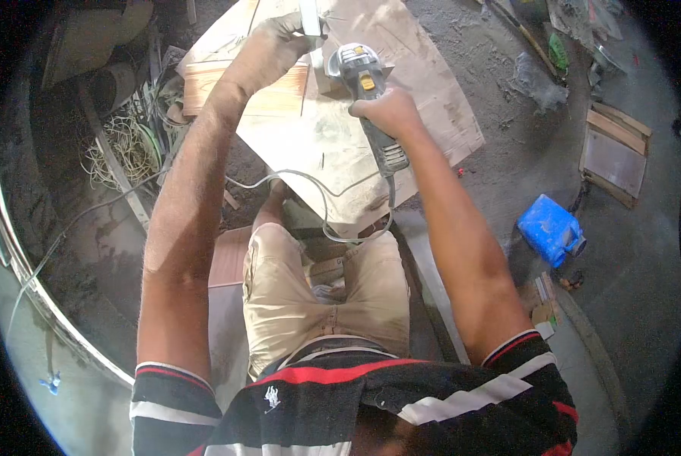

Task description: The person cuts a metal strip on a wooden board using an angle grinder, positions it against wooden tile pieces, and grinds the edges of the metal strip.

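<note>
My right hand (392, 112) is wrapped round the body of a grey angle grinder (386, 150) with a yellow switch. The grinder's head points away from me, close to a pale narrow strip (310, 18). My left hand (273, 49) grips that strip at the far side, its fingertips partly hidden. A small block (329, 82) lies beneath the grinder head. All of this is above a dusty pale board (431, 106). On the board's left part rests a wood-grain tile (283, 90). Whether the disc touches the strip cannot be made out.
The grinder's grey cord (333, 194) loops over the board's near edge and off to the left. A blue jerrycan (549, 228) lies on the right, below a wooden frame (616, 156). Tangled pale cord (120, 152) and planks lie at left.
</note>
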{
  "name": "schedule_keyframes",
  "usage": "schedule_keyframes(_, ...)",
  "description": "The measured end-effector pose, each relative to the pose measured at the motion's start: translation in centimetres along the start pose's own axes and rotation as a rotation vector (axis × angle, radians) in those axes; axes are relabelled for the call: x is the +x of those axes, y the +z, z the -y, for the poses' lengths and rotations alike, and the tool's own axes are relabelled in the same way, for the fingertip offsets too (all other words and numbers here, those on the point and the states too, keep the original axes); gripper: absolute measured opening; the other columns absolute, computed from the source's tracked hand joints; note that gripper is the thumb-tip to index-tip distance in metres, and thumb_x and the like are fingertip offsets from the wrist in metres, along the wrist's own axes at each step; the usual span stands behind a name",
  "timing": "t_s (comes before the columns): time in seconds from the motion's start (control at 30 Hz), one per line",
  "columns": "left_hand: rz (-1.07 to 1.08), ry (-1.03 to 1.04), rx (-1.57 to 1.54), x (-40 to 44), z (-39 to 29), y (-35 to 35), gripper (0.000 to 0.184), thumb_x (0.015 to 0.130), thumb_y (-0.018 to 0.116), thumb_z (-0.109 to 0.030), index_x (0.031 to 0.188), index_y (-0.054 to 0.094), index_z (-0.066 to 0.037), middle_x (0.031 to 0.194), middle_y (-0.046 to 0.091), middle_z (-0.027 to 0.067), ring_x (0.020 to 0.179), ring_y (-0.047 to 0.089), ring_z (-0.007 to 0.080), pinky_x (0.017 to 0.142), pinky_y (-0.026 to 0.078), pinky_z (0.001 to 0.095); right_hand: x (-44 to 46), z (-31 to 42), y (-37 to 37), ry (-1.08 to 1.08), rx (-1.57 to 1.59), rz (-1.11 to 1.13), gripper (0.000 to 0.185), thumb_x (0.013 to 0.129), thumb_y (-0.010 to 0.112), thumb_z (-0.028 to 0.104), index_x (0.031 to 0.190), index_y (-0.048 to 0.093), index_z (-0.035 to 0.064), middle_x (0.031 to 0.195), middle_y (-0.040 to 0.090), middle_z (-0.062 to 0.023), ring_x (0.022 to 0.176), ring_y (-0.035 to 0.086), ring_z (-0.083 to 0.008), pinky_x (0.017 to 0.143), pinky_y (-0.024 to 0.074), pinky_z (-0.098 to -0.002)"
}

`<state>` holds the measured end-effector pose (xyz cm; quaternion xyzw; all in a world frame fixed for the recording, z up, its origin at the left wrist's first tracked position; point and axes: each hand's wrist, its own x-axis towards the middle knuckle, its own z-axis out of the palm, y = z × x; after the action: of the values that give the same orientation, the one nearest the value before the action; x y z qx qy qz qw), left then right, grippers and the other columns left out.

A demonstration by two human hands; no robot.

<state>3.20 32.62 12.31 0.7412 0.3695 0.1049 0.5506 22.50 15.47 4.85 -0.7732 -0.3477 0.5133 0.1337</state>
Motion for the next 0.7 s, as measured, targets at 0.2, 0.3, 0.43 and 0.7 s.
schedule_keyframes(0.2,-0.004,-0.028,0.002,-0.4,-0.6,0.0,0.019,0.102,0.065,-0.008,0.120,0.071,-0.004,0.102,0.071,-0.0010,0.097,0.065,0.0098,0.088,0.054,0.0274,0.1,0.6,0.0,-0.010,-0.005,0.013,0.075,0.062,0.081,0.045,0.111,0.070,-0.0111,0.111,0.073,-0.0300,0.106,0.072,-0.0398,0.094,0.0570,-0.0407)
schedule_keyframes(0.3,-0.011,-0.028,-0.001,-0.2,-0.4,0.1,0.019,0.102,0.064,-0.007,0.120,0.071,-0.005,0.102,0.071,-0.0015,0.097,0.064,0.0097,0.088,0.054,0.0275,0.4,0.1,0.2,0.012,0.002,0.008,0.076,0.062,0.082,0.045,0.111,0.070,-0.0115,0.112,0.072,-0.0303,0.107,0.072,-0.0397,0.095,0.0568,-0.0409)
schedule_keyframes(0.43,-0.024,-0.032,0.006,-0.2,-0.3,0.2,0.019,0.102,0.064,-0.006,0.120,0.071,-0.006,0.102,0.071,-0.0020,0.096,0.064,0.0088,0.087,0.053,0.0272,0.8,-0.5,0.9,-0.007,0.036,0.000,0.077,0.061,0.084,0.045,0.110,0.070,-0.0122,0.112,0.073,-0.0304,0.107,0.072,-0.0398,0.095,0.0570,-0.0409)
schedule_keyframes(0.7,-0.033,-0.034,-0.005,0.2,0.2,0.3,0.018,0.101,0.067,-0.007,0.118,0.072,-0.007,0.102,0.071,-0.0037,0.094,0.063,0.0076,0.084,0.053,0.0263,0.0,0.4,0.3,0.025,0.021,0.042,0.073,0.063,0.084,0.044,0.109,0.071,-0.0111,0.110,0.073,-0.0301,0.106,0.073,-0.0391,0.094,0.0572,-0.0406)
